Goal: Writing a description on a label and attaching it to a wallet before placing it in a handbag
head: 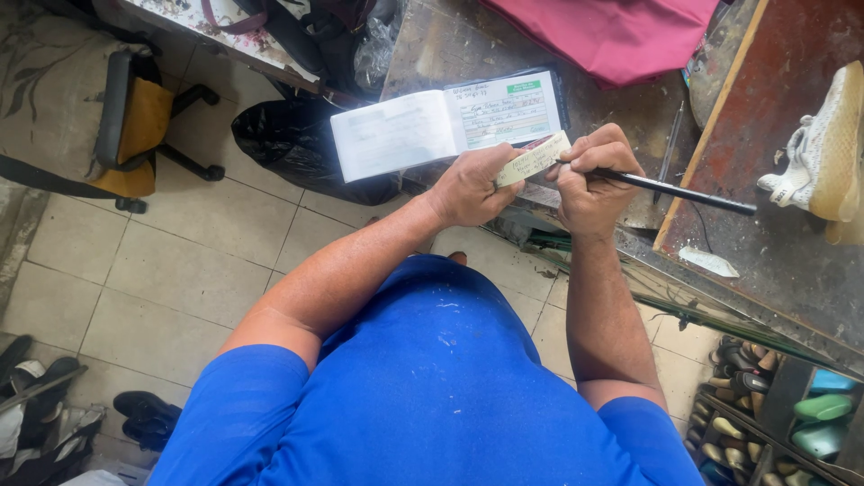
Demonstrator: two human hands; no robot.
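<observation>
My left hand (470,186) pinches a small cream paper slip (533,159) with handwriting on it, held just off the edge of a worn worktable (432,49). My right hand (589,175) grips a black pen (684,192), its tip resting on the slip's right end. Just beyond both hands an open receipt book (445,123) lies on the table edge, left page white, right page a green-printed form with handwriting.
A pink cloth bag (612,31) lies on the table behind the book. A white sneaker (823,148) sits on a reddish board (765,117) at right. Below: black plastic bag (288,144), office chair (126,117), shoes (148,418) on the tiled floor, and a shoe rack (774,405).
</observation>
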